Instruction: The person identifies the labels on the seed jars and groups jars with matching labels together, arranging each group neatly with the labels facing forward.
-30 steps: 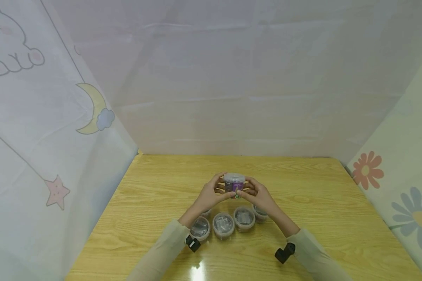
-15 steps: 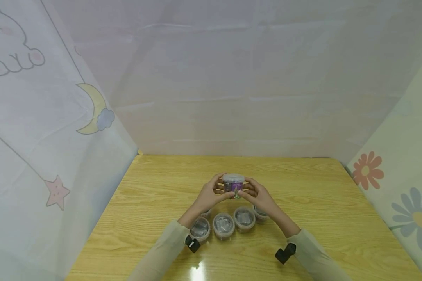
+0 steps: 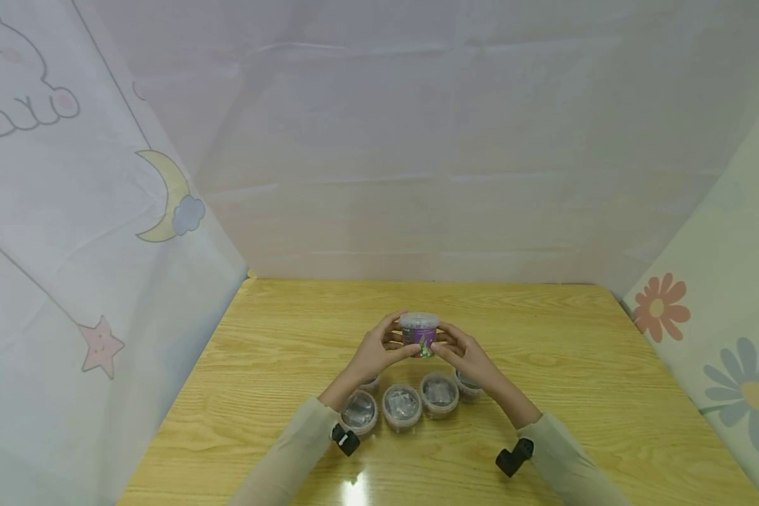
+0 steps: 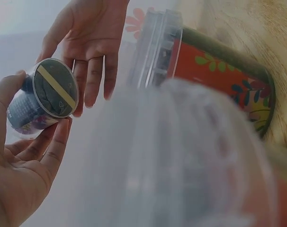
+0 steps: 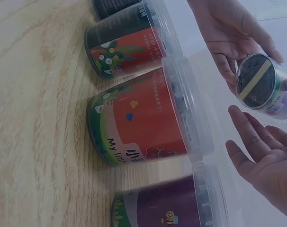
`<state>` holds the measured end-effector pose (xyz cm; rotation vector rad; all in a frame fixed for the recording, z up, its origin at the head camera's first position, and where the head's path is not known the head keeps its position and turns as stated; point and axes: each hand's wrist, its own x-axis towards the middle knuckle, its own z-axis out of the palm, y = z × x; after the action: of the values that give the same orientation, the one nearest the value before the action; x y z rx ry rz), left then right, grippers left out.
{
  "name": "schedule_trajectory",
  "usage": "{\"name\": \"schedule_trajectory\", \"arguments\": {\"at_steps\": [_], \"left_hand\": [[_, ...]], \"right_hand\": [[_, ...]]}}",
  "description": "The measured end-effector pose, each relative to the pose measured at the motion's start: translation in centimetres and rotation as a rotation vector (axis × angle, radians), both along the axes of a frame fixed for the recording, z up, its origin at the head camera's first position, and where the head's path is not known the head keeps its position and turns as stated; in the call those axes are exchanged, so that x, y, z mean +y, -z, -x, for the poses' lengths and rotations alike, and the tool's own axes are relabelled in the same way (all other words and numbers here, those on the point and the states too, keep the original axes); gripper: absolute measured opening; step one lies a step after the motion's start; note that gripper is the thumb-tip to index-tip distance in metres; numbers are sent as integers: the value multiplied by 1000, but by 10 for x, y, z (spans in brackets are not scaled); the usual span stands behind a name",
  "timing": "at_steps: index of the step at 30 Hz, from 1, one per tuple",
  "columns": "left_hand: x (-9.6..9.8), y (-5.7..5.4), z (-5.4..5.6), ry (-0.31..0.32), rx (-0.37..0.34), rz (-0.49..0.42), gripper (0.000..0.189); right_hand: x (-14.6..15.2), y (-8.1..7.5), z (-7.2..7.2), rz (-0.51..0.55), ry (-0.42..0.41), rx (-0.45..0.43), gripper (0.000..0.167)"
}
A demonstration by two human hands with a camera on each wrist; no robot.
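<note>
A small plastic tub (image 3: 419, 336) with a clear lid and a purple label is held up over the table, between both hands. My left hand (image 3: 374, 351) grips it from the left, thumb in front and fingers behind. On the right side, my right hand (image 3: 468, 353) holds it with the thumb at the front; several of its fingers stretch out away from the tub in the wrist views. The tub's dark underside (image 4: 56, 89), crossed by a yellow strip, faces the left wrist camera.
Several similar tubs stand below the hands on the wooden table (image 3: 278, 337), including one (image 3: 402, 406) between the forearms. Up close, a red-labelled tub (image 5: 143, 123) and a purple-labelled tub (image 5: 167, 203) stand side by side. Printed cloth hangs round the table's back and sides.
The held tub has turned slightly, bringing more of its purple label and the green picture into view. Both hands stay almost in place; the right thumb has shifted slightly to the right.
</note>
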<state>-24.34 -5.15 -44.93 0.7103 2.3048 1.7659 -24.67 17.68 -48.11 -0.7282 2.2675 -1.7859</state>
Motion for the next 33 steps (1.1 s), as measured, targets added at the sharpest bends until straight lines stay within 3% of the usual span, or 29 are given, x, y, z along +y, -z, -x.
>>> {"name": "schedule_trajectory", "arguments": {"at_steps": [14, 18, 22, 33], "left_hand": [[0, 3, 2, 61, -48, -64, 68], [1, 13, 8, 62, -61, -73, 69], [1, 26, 14, 29, -61, -64, 70], [2, 28, 10, -66, 15, -47, 70]], "right_hand": [[-1, 0, -2, 19, -18, -24, 54], [-1, 1, -2, 42, -11, -13, 51], [-3, 1, -2, 68, 9, 1, 47], [-5, 1, -3, 50, 103, -38, 49]]}}
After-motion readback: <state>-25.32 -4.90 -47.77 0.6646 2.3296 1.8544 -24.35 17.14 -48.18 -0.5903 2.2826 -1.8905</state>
